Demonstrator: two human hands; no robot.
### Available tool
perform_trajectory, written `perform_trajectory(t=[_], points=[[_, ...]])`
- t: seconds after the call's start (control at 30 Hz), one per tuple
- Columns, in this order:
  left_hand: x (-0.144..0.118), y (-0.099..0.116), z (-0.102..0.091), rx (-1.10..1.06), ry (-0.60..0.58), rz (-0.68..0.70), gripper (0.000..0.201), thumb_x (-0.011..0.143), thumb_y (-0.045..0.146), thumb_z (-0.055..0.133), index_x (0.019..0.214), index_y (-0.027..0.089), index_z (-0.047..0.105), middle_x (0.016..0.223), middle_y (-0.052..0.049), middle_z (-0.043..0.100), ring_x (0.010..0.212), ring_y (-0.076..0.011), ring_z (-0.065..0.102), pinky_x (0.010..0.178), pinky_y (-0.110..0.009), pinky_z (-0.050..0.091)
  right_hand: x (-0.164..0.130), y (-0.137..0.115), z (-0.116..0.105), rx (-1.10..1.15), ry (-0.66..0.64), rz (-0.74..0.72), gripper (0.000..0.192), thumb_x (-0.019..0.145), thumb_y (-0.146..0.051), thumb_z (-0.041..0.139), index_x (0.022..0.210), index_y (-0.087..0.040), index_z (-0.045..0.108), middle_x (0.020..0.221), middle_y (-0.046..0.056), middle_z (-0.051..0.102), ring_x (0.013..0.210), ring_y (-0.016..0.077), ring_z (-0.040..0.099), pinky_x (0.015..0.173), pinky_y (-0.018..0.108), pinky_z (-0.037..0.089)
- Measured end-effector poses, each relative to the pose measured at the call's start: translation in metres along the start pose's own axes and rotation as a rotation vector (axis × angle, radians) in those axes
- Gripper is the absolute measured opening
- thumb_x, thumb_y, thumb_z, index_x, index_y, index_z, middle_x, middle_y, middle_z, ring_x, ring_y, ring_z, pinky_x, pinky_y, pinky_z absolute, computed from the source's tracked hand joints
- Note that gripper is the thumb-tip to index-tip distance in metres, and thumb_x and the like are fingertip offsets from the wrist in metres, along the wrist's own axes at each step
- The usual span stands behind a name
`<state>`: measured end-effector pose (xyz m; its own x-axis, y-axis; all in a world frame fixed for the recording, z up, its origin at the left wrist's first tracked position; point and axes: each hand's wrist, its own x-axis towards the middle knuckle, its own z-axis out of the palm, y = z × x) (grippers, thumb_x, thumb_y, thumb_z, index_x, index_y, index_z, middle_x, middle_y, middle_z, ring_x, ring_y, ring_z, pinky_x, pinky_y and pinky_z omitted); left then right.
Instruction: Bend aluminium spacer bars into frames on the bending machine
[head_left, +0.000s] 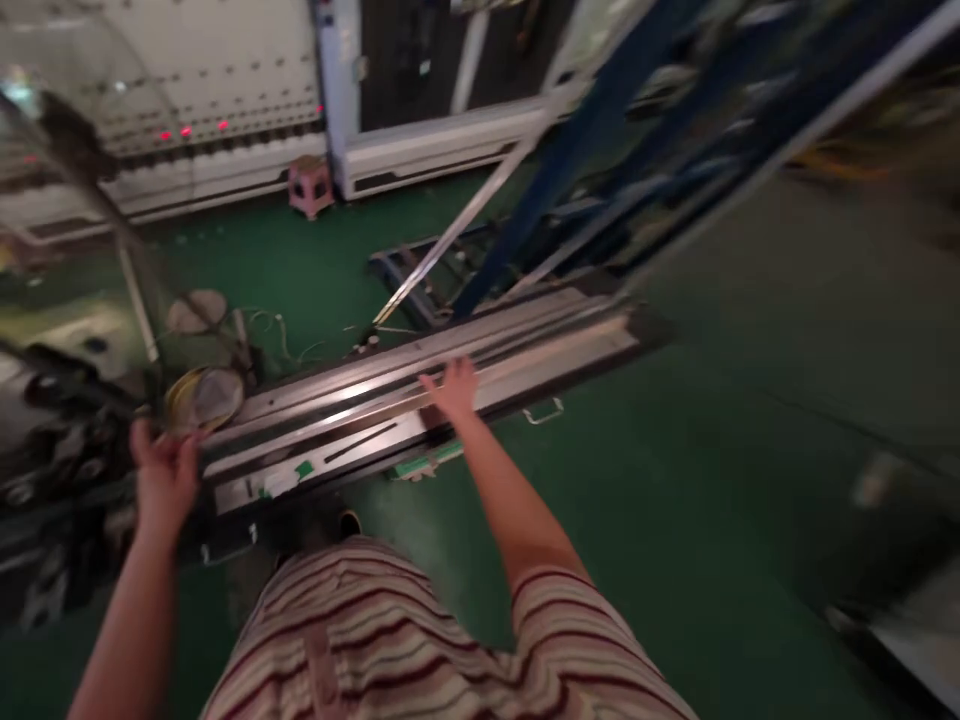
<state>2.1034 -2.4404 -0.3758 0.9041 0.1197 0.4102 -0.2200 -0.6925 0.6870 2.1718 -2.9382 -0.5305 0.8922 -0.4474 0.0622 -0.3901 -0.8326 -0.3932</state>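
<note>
A long stack of metal frame strips (525, 340) lies low across the green floor on a dark base. My right hand (452, 388) rests flat on the middle of the strips, fingers spread. My left hand (161, 462) is at the left end of the stack, fingers curled near the edge of a large glass pane (82, 300); the blur hides whether it grips the pane. A round yellow-rimmed roll (202, 395) sits just beyond my left hand.
A blue metal rack (600, 150) leans over the far side of the strips. A small pink stool (310, 185) stands by a white machine (420, 150) at the back. Dark machinery (52, 480) crowds the left. Green floor (712, 480) stretches to the right.
</note>
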Motion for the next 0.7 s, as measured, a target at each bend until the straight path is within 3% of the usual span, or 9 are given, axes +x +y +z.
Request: perform_trajectory(t=[0.03,0.1,0.27,0.4,0.47,0.53,0.7], points=[[-0.002,-0.012,0.002,0.020,-0.035,-0.036,0.074,0.091,0.031,0.062,0.152,0.018,0.021,0.093,-0.004,0.073,0.086,-0.0206,0.072,0.096,-0.045,0.055,0.009,0.005,0.010,-0.023,-0.032,0.062,0.094,0.090,-0.065,0.051,0.154,0.001,0.032,0.161,0.028,0.017,0.151,0.0392,0.013,0.123,0.056,0.016],[-0.003,-0.033,0.014,-0.078,-0.089,-0.069,0.076,0.095,0.032,0.056,0.154,0.016,0.012,0.102,-0.012,0.073,0.095,-0.0218,0.072,0.086,-0.038,0.058,0.025,0.012,0.031,-0.050,-0.089,0.126,0.104,0.087,-0.072,0.047,0.157,0.002,0.023,0.162,0.029,0.015,0.152,0.0392,0.011,0.123,0.057,0.016],[0.003,-0.064,0.055,-0.247,-0.093,-0.049,0.065,0.099,0.032,0.047,0.154,0.022,0.014,0.111,-0.013,0.066,0.102,-0.0202,0.072,0.082,-0.031,0.058,0.045,0.017,0.063,-0.129,-0.151,0.167,0.112,0.085,-0.073,0.045,0.156,0.007,0.016,0.161,0.031,0.012,0.152,0.0404,0.009,0.122,0.061,0.016],[0.000,-0.090,0.058,-0.239,-0.102,-0.062,0.063,0.099,0.029,0.045,0.154,0.021,0.015,0.112,-0.014,0.067,0.103,-0.0198,0.071,0.088,-0.034,0.057,0.042,0.004,0.075,-0.181,-0.161,0.177,0.111,0.085,-0.073,0.047,0.156,0.008,0.020,0.160,0.031,0.018,0.151,0.0406,0.014,0.121,0.061,0.020],[-0.001,-0.110,0.043,-0.203,-0.087,-0.083,0.063,0.100,0.028,0.043,0.155,0.020,0.015,0.114,-0.015,0.068,0.104,-0.0200,0.071,0.090,-0.034,0.056,0.032,-0.017,0.083,-0.232,-0.163,0.163,0.110,0.084,-0.075,0.049,0.154,0.007,0.026,0.157,0.031,0.026,0.149,0.0403,0.019,0.120,0.061,0.021],[-0.002,-0.136,0.015,-0.153,-0.061,-0.107,0.064,0.100,0.027,0.043,0.156,0.019,0.014,0.114,-0.015,0.070,0.103,-0.0205,0.071,0.092,-0.035,0.055,0.013,-0.048,0.093,-0.290,-0.157,0.126,0.107,0.084,-0.076,0.049,0.150,0.006,0.035,0.151,0.031,0.037,0.145,0.0400,0.027,0.119,0.061,0.022],[-0.006,-0.216,-0.095,-0.077,-0.021,-0.143,0.071,0.099,0.026,0.045,0.158,0.016,0.007,0.112,-0.015,0.071,0.103,-0.0211,0.071,0.089,-0.033,0.055,-0.069,-0.152,0.129,-0.383,-0.157,0.057,0.106,0.082,-0.080,0.049,0.144,0.006,0.045,0.137,0.032,0.052,0.137,0.0391,0.037,0.118,0.060,0.023]])
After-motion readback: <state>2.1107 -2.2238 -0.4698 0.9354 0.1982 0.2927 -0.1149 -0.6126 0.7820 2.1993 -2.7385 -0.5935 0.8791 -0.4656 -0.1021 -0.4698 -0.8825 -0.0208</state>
